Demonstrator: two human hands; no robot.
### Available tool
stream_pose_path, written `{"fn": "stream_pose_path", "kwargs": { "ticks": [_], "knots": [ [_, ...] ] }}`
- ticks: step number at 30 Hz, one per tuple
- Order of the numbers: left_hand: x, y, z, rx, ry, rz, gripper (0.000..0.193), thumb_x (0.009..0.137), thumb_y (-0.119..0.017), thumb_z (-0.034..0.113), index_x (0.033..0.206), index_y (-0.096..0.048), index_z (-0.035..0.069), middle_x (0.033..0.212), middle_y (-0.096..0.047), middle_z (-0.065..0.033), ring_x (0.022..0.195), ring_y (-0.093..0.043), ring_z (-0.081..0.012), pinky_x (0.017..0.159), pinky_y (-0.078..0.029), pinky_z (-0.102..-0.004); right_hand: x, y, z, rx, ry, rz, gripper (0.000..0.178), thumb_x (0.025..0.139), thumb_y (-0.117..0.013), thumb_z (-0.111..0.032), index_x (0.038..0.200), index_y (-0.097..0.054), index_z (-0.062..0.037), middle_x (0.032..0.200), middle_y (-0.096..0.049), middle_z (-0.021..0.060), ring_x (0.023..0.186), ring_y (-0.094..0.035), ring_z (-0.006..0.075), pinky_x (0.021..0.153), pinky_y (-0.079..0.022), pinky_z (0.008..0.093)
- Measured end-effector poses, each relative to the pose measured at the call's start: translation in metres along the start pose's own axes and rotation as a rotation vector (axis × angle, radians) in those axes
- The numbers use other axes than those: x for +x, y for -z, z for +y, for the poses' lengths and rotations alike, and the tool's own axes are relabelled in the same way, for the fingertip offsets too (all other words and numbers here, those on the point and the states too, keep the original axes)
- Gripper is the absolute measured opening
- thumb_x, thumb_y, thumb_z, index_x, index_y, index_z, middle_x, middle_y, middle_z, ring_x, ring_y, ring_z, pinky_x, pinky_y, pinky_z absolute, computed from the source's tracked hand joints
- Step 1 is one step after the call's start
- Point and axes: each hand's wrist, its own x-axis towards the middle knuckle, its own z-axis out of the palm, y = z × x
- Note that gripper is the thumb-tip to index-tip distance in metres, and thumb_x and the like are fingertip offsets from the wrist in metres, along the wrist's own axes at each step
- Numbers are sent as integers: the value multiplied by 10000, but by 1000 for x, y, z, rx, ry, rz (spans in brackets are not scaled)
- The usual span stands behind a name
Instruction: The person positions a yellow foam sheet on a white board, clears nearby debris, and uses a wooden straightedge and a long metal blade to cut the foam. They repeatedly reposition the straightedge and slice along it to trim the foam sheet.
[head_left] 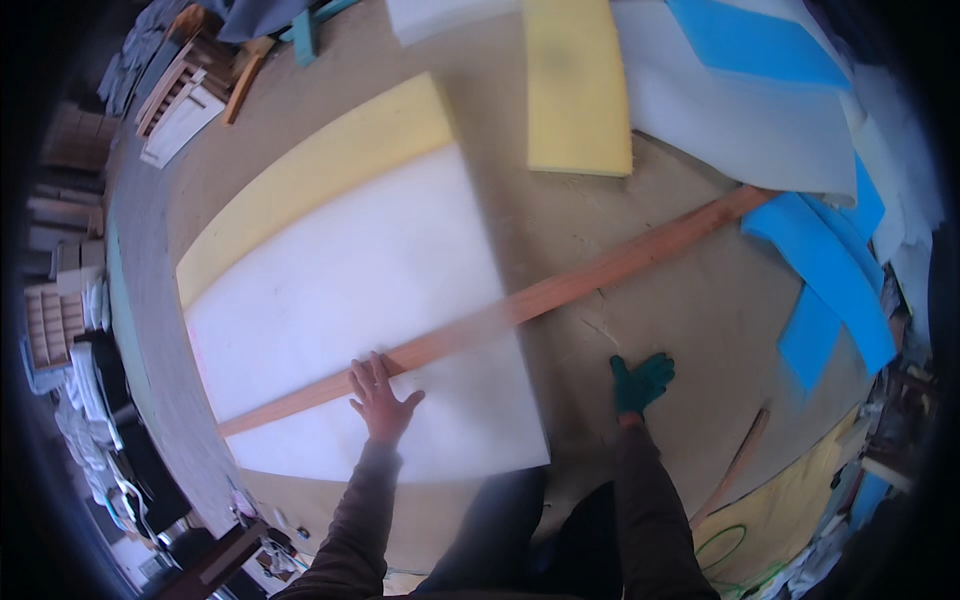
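Observation:
A long reddish-brown wooden strip (pixel 570 285) lies slantwise across a white foam sheet (pixel 330 270) and reaches past its right edge over the brown work surface. My bare left hand (pixel 382 400) rests at the strip's near edge, its fingertips on the wood, its thumb stretched out to the side. A yellow foam slab (pixel 320 175) shows along the far side of the white sheet. In a green glove, my right hand (pixel 640 383) is to the right of the white sheet, fingers apart, holding nothing. Whether it touches the brown surface, I cannot tell.
Another yellow foam piece (pixel 578 90) lies at the far side. Blue foam strips (pixel 820 270) and a large pale sheet (pixel 740 130) spread over the right. A thin curved wooden stick (pixel 735 460) lies at the near right. Boxes (pixel 75 265) and clutter line the left.

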Motion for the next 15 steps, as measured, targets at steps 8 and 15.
{"fn": "stream_pose_path", "kwargs": {
  "ticks": [8,15],
  "knots": [
    [17,-8,16,-5,48,6,1342,655,-970,304,1689,-120,197,1719,-59,-284,1549,-52,-604,1150,-301,-740,-12,23,-24,-23,-88,-57,1271,847,-651,-789,1678,-86,-11,1747,-73,246,1597,-92,484,1214,-222,650],
    [22,-29,4,65,-24,140,1360,619,-987,307,1679,-145,174,1691,-100,-316,1515,-93,-648,1147,-362,-687,-15,33,-27,55,26,104,1236,832,-683,-762,1663,-163,-8,1723,-142,265,1566,-172,501,1208,-242,638]
  ]
}}
